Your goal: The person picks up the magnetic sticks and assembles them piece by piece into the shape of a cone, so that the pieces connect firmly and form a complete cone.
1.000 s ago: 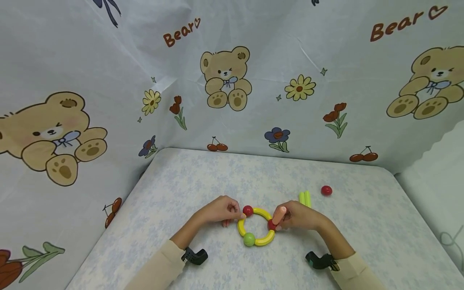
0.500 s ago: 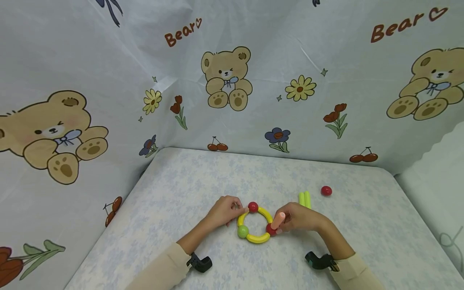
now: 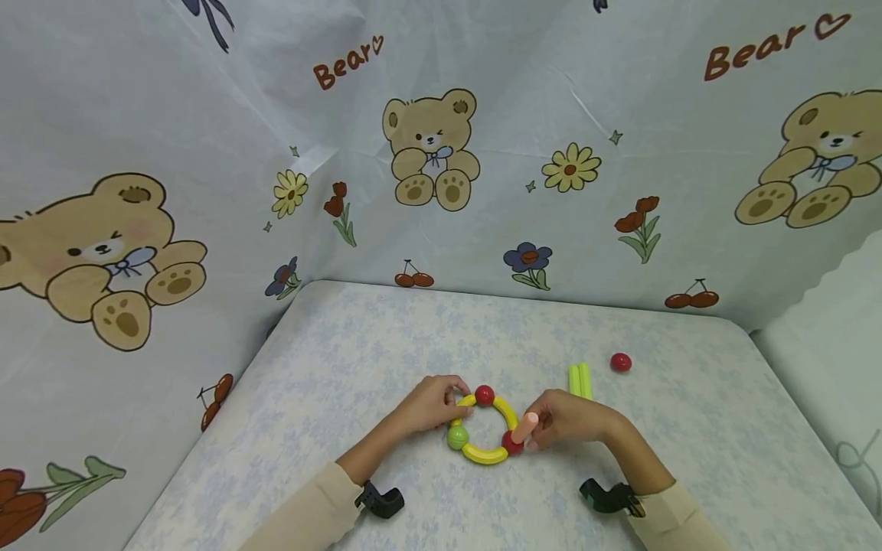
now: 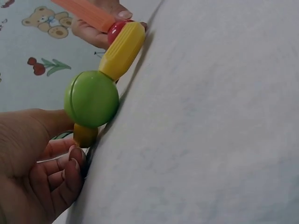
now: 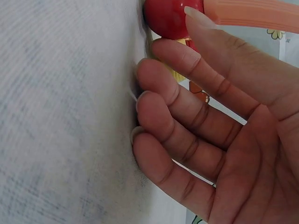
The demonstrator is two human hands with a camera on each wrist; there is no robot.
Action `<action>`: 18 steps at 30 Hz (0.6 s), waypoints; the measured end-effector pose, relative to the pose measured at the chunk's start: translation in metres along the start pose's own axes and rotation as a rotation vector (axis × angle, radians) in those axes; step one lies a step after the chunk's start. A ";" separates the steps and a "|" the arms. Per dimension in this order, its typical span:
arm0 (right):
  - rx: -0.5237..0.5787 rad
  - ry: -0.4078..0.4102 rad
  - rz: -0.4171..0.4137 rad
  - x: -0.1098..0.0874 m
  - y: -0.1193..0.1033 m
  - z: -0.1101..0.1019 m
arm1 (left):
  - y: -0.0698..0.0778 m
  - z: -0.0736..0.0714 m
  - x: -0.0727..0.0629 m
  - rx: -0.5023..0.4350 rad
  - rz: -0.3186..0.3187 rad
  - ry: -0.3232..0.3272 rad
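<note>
On the table lies a ring of curved yellow rods point(image 3: 485, 457) joined by balls. A green ball point(image 3: 458, 437) is at its left, a red ball point(image 3: 485, 395) at its far side and another red ball point(image 3: 511, 442) at its right. From that right ball an orange rod point(image 3: 526, 427) sticks up at a slant. My left hand point(image 3: 427, 404) pinches the left yellow rod point(image 4: 85, 136) just beyond the green ball, thumb inside the ring. My right hand point(image 3: 570, 417) holds the right red ball point(image 5: 168, 17), thumb at its joint with the orange rod and forefinger against the ball.
Two lime-green rods point(image 3: 580, 380) lie side by side behind my right hand. Farther right is a loose red ball point(image 3: 621, 362). A bear-print cloth point(image 3: 468, 237) hangs along the table's back and left edges.
The ring has turned clockwise, its green ball moving left and away from me, its far red ball rightward. My left hand has shifted right, its thumb now over the yellow rod.
</note>
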State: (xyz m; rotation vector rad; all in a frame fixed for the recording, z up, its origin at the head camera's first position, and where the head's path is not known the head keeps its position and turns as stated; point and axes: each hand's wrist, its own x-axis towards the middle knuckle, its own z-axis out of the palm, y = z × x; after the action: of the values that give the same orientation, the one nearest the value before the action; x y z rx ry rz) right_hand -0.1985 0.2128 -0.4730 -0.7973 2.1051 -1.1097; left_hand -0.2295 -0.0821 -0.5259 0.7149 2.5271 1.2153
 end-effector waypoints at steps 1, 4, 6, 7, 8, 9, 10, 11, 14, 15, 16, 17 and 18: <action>0.002 -0.006 0.007 0.000 -0.001 0.000 | 0.000 0.001 0.000 -0.002 0.005 0.008; -0.008 -0.015 0.040 -0.001 -0.003 0.001 | 0.000 0.007 0.000 -0.010 0.019 0.045; -0.041 -0.005 0.071 -0.003 -0.004 -0.001 | 0.000 0.010 0.000 -0.023 0.034 0.065; -0.053 0.002 0.083 -0.005 -0.004 -0.003 | 0.000 0.011 0.001 -0.033 0.040 0.070; -0.067 0.013 0.093 -0.007 -0.004 -0.005 | 0.000 0.012 0.001 -0.052 0.046 0.070; -0.074 0.025 0.102 -0.009 -0.004 -0.007 | 0.000 0.013 0.001 -0.071 0.052 0.067; -0.083 0.042 0.112 -0.011 -0.003 -0.011 | -0.001 0.013 0.001 -0.098 0.057 0.061; -0.089 0.060 0.116 -0.014 -0.002 -0.014 | -0.001 0.014 0.002 -0.125 0.062 0.051; -0.090 0.131 0.122 -0.025 0.000 -0.027 | -0.005 0.014 0.002 -0.197 0.069 0.018; -0.089 0.164 0.129 -0.030 0.001 -0.032 | -0.006 0.014 0.003 -0.211 0.072 0.009; -0.100 0.199 0.140 -0.034 0.001 -0.036 | -0.007 0.014 0.003 -0.224 0.074 -0.001; -0.104 0.236 0.148 -0.039 0.002 -0.041 | -0.008 0.014 0.003 -0.230 0.077 -0.007; -0.110 0.274 0.165 -0.043 0.002 -0.044 | -0.009 0.014 0.003 -0.231 0.079 -0.010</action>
State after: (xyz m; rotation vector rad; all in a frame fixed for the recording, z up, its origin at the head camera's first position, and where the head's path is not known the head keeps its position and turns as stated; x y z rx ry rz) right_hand -0.2054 0.2671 -0.4441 -0.5317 2.4287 -1.0712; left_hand -0.2288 -0.0758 -0.5414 0.7680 2.3181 1.4946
